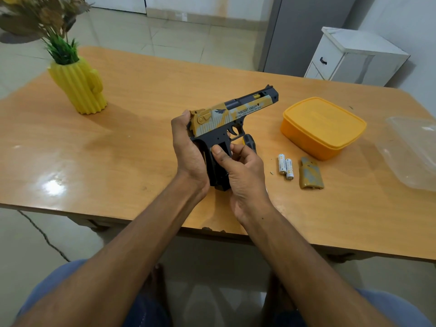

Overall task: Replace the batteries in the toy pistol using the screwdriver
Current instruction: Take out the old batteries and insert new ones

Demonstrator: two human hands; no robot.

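My left hand (188,149) grips the back of the toy pistol (233,114), a yellow, grey and black gun held above the table with its barrel pointing right. The grip's side cover is off and its black battery bay faces me. My right hand (240,171) has its thumb and fingers curled at the open bay; what they pinch is hidden. The screwdriver's black and yellow handle (249,140) shows just behind my right fingers. Two white batteries (285,166) lie side by side on the table to the right. The removed grip cover (310,173) lies beside them.
A closed orange plastic box (323,126) stands at the right, with a clear plastic lid or tray (412,152) at the table's right edge. A yellow cactus-shaped vase (79,88) with plants stands at the back left. A tiny screw-like speck (271,172) lies left of the batteries.
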